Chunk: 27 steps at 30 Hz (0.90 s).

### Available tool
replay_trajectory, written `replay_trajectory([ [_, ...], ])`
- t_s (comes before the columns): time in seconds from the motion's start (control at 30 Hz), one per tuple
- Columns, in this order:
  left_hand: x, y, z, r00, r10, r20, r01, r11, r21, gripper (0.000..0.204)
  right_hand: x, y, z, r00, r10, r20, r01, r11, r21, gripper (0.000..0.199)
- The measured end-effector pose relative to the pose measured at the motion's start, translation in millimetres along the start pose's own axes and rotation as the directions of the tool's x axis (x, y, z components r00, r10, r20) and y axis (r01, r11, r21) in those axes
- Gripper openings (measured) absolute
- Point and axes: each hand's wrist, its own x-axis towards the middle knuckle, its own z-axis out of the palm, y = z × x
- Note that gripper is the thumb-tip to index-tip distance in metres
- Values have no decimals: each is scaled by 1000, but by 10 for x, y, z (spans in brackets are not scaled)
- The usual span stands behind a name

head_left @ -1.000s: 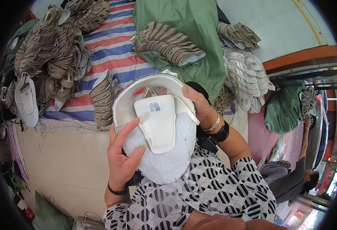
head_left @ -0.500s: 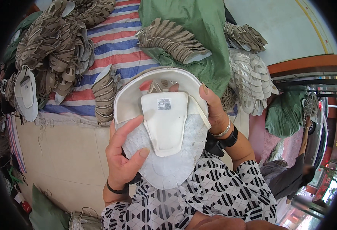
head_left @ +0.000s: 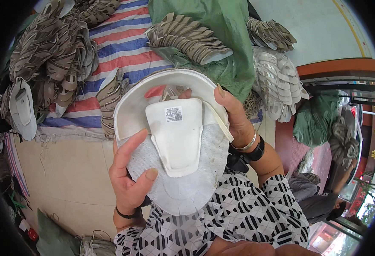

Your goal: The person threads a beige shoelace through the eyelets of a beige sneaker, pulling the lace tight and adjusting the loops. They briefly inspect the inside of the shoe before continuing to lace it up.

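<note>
We see one shoe upper (head_left: 185,192) held up in the middle of the view, in front of the patterned shirt (head_left: 255,213), with its pale inner lining turned toward us. In its center lies a white tongue (head_left: 174,145), wide at the top and narrower below, which bears a small printed label (head_left: 173,114). A light strip (head_left: 219,121) runs along the right edge of the opening.

Our left hand (head_left: 129,175) holds the left side of the upper; its thumb and forefinger are spread apart on the lining, and its other fingers are mostly hidden. Our right hand (head_left: 234,117) grips the upper right rim with the thumb at the edge; most of its fingers are behind, so we cannot tell exactly how they are bent. On the right wrist we notice a silver bracelet (head_left: 249,143) and, on the left, a dark band (head_left: 127,214).

Beyond the upper, a striped sheet (head_left: 115,64) covers part of the tiled floor (head_left: 72,170). A big heap of brown uppers (head_left: 46,51) lies at the left, a smaller stack (head_left: 107,104) is near the sheet's edge, and another brown row (head_left: 187,40) rests on green sacking (head_left: 221,19). Whitish uppers (head_left: 277,83) are piled to the right.
</note>
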Motion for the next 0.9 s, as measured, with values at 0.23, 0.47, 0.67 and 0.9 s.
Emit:
replay_trajectory([
  [0.23, 32, -24, 0, 1000, -16, -14, 15, 1000, -19, 65, 30, -4, -6, 999, 46, -12, -45, 996, 83, 66],
  [0.47, 37, -47, 6, 999, -13, -29, 12, 999, -30, 67, 49, 39, -56, 999, 16, -43, -15, 999, 29, 66],
  [0.67, 28, -21, 0, 999, -17, -29, 17, 1000, 16, 69, 65, 24, -27, 999, 37, -29, -33, 994, 104, 65],
  [0.9, 16, -27, 6, 999, -22, -29, 21, 1000, -16, 68, 67, 60, -38, 999, 23, -23, -21, 994, 103, 67],
])
